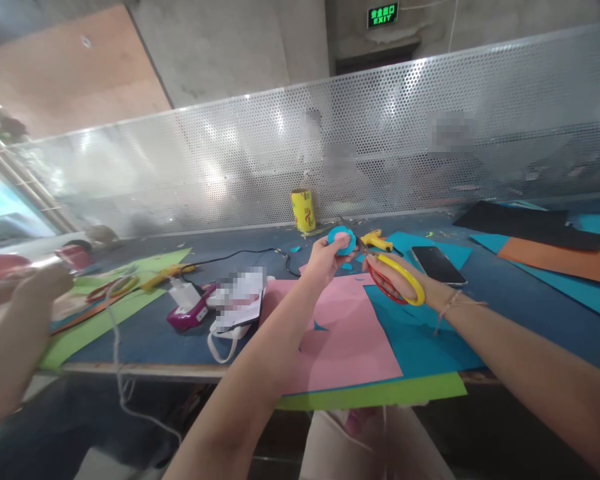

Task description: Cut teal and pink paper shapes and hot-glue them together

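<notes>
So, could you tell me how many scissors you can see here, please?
1: yellow-handled scissors in the right hand, by the blue piece the left hand holds. Others may be hidden.

Small blue paper piece: roundish, cut edges, pink patch on top; pinched upright in left hand, raised above worktop, over pink sheet's far edge. Scissors: yellow handles with red inner loops, short dark blades; gripped in right hand, blades pointing left and up toward blue piece, tips right at its edge; contact unclear.
</notes>
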A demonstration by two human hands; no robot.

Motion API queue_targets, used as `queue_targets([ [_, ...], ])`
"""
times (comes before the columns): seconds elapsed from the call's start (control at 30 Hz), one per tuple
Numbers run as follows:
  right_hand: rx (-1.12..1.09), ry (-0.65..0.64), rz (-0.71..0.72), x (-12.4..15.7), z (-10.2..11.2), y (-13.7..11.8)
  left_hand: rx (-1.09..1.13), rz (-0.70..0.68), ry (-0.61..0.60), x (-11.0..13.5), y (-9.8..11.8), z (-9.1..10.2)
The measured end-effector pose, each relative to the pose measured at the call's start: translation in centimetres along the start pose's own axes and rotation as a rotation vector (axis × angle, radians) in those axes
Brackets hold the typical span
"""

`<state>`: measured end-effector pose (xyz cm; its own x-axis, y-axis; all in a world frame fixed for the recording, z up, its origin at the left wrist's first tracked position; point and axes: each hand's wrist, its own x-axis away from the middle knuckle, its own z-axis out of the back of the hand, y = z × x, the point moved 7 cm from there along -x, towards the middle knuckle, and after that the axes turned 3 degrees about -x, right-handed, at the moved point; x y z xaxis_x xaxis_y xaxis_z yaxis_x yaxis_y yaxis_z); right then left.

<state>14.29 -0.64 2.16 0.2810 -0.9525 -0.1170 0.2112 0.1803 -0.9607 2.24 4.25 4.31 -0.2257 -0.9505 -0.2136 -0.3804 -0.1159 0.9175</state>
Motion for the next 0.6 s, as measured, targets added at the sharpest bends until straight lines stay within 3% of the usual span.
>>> queue_targets([
  [0.2,-0.045,0.071,-0.001,-0.24,0.24,0.12,-0.004,0.009,0.013,-0.09,-0.17,0.12],
  [0.6,0.006,-0.005,-0.006,-0.16,-0.14,0.5,-0.022,0.038,-0.024,-0.06,-0.15,-0.04],
])
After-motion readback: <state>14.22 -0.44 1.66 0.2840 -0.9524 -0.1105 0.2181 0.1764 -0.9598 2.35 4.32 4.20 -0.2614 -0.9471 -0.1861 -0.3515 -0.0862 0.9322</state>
